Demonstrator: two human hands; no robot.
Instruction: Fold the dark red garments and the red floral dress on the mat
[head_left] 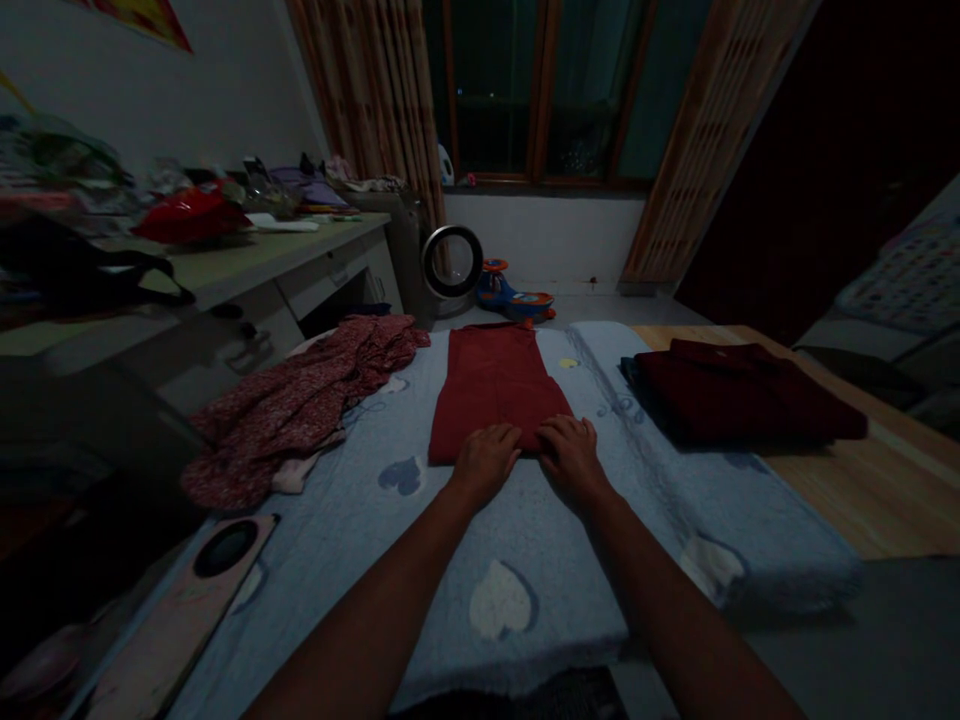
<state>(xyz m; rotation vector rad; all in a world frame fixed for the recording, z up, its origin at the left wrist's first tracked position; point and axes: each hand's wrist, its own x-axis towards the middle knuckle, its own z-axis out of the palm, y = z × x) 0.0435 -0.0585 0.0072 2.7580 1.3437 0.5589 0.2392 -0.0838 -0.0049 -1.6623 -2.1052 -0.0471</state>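
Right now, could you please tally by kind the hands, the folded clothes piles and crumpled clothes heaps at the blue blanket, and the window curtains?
Hands: 2 (left hand, right hand)
Folded piles: 2 (red cloth, dark red stack; layers not counted)
Crumpled heaps: 1 (patterned heap)
Curtains: 2 (left curtain, right curtain)
Total: 7

Dim light, dark window [496, 100], patterned curtains [375, 85], cluttered desk [259, 257]

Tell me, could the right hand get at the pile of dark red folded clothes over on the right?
Most likely yes: only the blue heart-patterned blanket lies between the right hand and the dark red folded clothes, so nothing blocks the way. It would probably need to leave the red folded garment.
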